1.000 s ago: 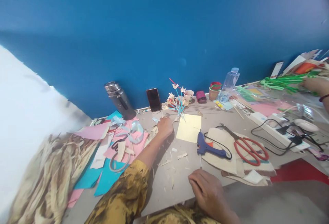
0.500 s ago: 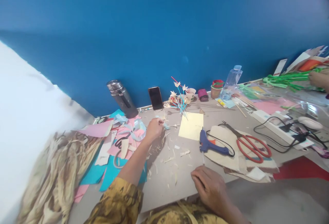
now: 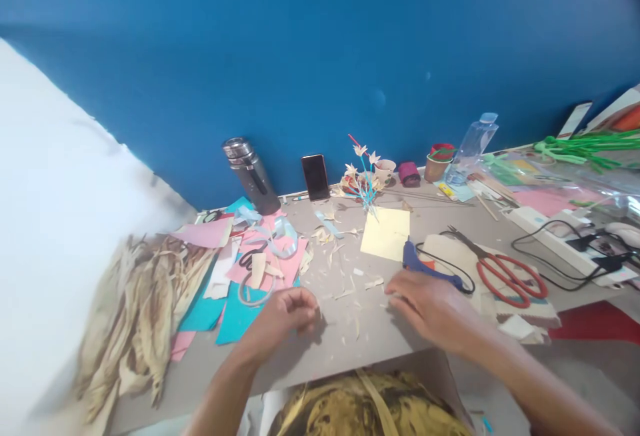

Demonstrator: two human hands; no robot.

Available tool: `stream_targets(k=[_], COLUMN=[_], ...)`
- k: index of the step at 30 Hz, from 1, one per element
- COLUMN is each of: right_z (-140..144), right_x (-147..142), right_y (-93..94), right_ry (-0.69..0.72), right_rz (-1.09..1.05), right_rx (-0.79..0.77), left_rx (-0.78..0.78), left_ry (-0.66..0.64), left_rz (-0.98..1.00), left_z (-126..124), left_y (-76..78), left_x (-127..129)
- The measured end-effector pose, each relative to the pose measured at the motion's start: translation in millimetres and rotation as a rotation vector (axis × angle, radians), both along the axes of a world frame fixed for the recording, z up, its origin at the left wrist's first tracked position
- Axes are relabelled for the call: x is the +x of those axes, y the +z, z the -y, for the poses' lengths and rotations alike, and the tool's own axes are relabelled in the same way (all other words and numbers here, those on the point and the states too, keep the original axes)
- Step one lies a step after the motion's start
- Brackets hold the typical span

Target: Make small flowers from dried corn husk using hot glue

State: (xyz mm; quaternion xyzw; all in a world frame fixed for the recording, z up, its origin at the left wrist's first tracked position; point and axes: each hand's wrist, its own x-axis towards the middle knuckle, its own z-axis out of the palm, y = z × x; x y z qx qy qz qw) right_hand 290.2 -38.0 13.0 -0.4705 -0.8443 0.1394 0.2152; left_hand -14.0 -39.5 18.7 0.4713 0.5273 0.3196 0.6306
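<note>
1. Left hand (image 3: 295, 313) over the near part of the grey table (image 3: 345, 353), fingers loosely curled towards the thumb; cannot tell whether empty or pinching something small.
2. Right hand (image 3: 435, 306) just in front of the blue glue gun (image 3: 415, 261), fingers bent downwards, overlapping part of it in this view; no clear grip visible, contact impossible to tell.
3. Glue gun lying to the right of the yellow sheet (image 3: 383, 233), beside the pale cloth (image 3: 445, 249). Looks light, stiff and smooth. Best held by the handle, fingers clear of the possibly hot nozzle end, now out of sight behind the hand.
4. Pale scraps (image 3: 374, 283) scattered on the table, between and beyond the hands. Probably very light, dry and easily torn; best pinched by one edge with the fingertips.
5. Along the blue wall (image 3: 320, 56): grey flask (image 3: 255, 179), capped and opaque, contents hidden; white paper cup (image 3: 384, 173), contents unclear; brown cup (image 3: 435, 169), with red and green showing at the top; clear bottle (image 3: 473, 146), blue-capped, any liquid hard to make out.
</note>
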Motion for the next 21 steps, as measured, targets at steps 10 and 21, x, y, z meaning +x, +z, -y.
stream_targets(k=[10, 21], right_z=[-137.1, -37.8], right_x=[-103.2, -81.7], right_y=[39.3, 25.2], right_ry=[0.037, 0.117], right_rz=[0.517, -0.232], right_rx=[-0.204, -0.430], left_rx=[-0.032, -0.023], left_ry=[-0.053, 0.301], left_rz=[0.086, 0.266], left_z=[35.3, 31.9], left_y=[-26.7, -23.6], left_x=[37.5, 23.0])
